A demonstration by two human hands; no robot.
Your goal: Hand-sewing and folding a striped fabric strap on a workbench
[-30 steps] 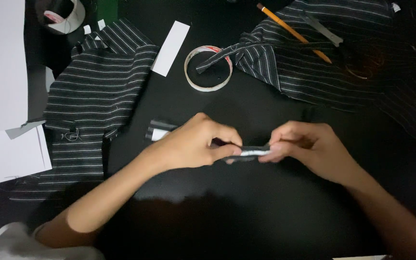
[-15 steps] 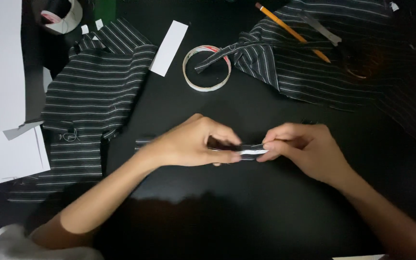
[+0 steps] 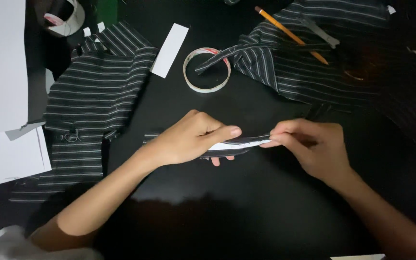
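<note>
1. Two large pieces of black cloth with thin white stripes lie on the black table (image 3: 266, 192): one striped piece (image 3: 92, 110) at the left, another striped piece (image 3: 323, 62) at the upper right, with a yellow pencil (image 3: 290, 33) lying across it.
2. White paper sheets (image 3: 1, 86) sit along the left edge.
3. Near the middle, a white ring of tape (image 3: 207, 70) lies beside a white paper strip (image 3: 169, 43).
4. Left hand (image 3: 191, 139) is closed over a narrow strip of striped black fabric backed with white (image 3: 239, 143), thumb on top, holding it just above the table.
5. Right hand (image 3: 311, 147) pinches the strip's other end between fingertips, pulling it taut between the two hands.
6. It looks like the strip is being folded or smoothed along its length; the next move would call for a steady pinch and even tension.
</note>
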